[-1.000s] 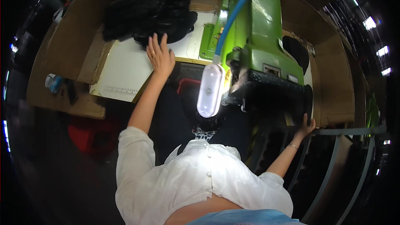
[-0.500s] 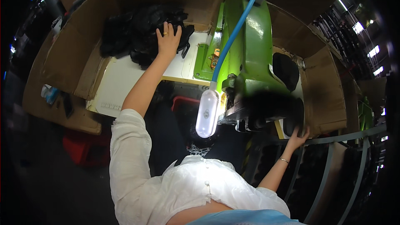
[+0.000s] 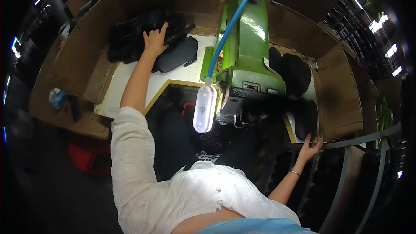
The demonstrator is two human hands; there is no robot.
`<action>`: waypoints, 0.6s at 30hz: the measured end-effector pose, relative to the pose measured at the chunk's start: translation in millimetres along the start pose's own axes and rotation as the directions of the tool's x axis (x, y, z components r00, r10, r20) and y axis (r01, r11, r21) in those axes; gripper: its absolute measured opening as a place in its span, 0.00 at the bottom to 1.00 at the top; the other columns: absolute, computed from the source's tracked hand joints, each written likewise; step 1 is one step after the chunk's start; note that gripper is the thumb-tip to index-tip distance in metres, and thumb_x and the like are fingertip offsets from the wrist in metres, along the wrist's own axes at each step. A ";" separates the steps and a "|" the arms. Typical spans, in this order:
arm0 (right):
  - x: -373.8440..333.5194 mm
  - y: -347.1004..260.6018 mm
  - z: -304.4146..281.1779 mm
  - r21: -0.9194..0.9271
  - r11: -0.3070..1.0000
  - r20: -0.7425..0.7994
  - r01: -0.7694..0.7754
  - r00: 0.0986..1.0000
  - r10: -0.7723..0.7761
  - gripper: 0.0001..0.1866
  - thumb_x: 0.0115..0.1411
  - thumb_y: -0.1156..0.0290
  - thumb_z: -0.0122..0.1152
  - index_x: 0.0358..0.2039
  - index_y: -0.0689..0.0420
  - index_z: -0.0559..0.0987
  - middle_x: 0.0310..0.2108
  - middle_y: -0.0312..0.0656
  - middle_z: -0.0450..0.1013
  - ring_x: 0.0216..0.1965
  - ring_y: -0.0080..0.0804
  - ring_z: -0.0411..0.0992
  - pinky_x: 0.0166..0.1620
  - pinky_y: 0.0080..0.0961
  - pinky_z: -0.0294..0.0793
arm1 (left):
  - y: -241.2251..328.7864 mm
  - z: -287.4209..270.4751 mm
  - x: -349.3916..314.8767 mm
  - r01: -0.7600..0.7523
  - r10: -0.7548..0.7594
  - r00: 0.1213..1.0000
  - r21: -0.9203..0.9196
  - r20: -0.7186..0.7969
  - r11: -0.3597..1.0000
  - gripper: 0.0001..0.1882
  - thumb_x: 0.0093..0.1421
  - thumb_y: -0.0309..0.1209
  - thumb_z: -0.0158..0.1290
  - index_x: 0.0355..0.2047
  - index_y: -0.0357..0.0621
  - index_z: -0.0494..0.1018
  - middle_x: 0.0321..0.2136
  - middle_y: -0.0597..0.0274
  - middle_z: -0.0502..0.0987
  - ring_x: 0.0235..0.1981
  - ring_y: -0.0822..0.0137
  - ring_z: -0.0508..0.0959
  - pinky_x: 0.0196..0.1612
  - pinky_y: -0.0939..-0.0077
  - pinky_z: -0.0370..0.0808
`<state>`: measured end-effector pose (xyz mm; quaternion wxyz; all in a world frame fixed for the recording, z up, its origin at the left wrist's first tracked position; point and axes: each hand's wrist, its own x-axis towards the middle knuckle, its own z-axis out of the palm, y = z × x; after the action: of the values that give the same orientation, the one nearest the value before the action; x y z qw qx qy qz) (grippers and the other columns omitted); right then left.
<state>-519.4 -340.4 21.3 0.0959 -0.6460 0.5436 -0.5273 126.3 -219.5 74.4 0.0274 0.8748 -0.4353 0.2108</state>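
On the white worktop (image 3: 116, 90) at the left is a heap of shiny black pieces (image 3: 125, 39). My left hand (image 3: 156, 42) rests over the heap with its fingers spread. Beside that hand, nearer me, lies a flat rounded black piece (image 3: 178, 55), like a sole or pad. Low on the right, my right hand (image 3: 310, 148) has its fingers apart at the near end of a dark elongated pad (image 3: 306, 119); I cannot tell whether it grips the pad. Farther back, more dark rounded pads (image 3: 296, 74) lie together.
Between my hands stands a green machine (image 3: 253, 39), with a lit lamp (image 3: 204, 109) on a blue flexible neck (image 3: 229, 30). Cardboard walls (image 3: 336, 89) surround the worktop. A grey metal rail (image 3: 364, 140) runs at the right, and a red bin (image 3: 89, 156) is low left.
My left hand has shifted left over the heap, and the flat black piece beside it now shows. The view has turned slightly. My right hand remains by the pad, its fingers more spread.
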 end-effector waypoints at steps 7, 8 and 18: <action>-11.8 5.8 24.4 0.131 0.991 0.085 -0.036 0.996 0.025 0.14 0.54 0.72 0.60 0.42 0.58 0.73 0.55 0.42 0.61 0.54 0.37 0.63 0.47 0.33 0.69 | -75.0 4.5 -68.4 0.014 -0.019 0.997 -0.070 -0.076 0.997 0.46 0.37 0.23 0.63 0.58 0.58 0.56 0.56 0.60 0.59 0.57 0.56 0.61 0.55 0.57 0.62; -12.5 1.9 30.0 0.060 0.995 0.083 0.081 0.993 -0.086 0.14 0.54 0.73 0.60 0.42 0.57 0.73 0.55 0.42 0.61 0.53 0.37 0.63 0.46 0.33 0.70 | -79.4 7.6 -70.2 0.004 -0.006 0.996 -0.022 -0.091 1.000 0.45 0.38 0.23 0.62 0.58 0.56 0.56 0.56 0.60 0.60 0.57 0.56 0.61 0.54 0.59 0.63; -21.9 -68.5 67.2 0.128 0.945 0.157 0.300 0.935 -0.318 0.11 0.50 0.77 0.61 0.35 0.60 0.76 0.50 0.51 0.65 0.49 0.45 0.68 0.47 0.31 0.71 | -71.5 -13.3 -65.7 0.068 -0.103 0.983 -0.222 -0.150 0.973 0.32 0.44 0.18 0.52 0.51 0.52 0.60 0.47 0.55 0.69 0.42 0.47 0.74 0.41 0.55 0.72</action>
<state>-422.3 -326.3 27.9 0.0922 -0.7617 0.3969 -0.5038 142.1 -122.8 70.4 0.1664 0.8649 -0.4137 0.2305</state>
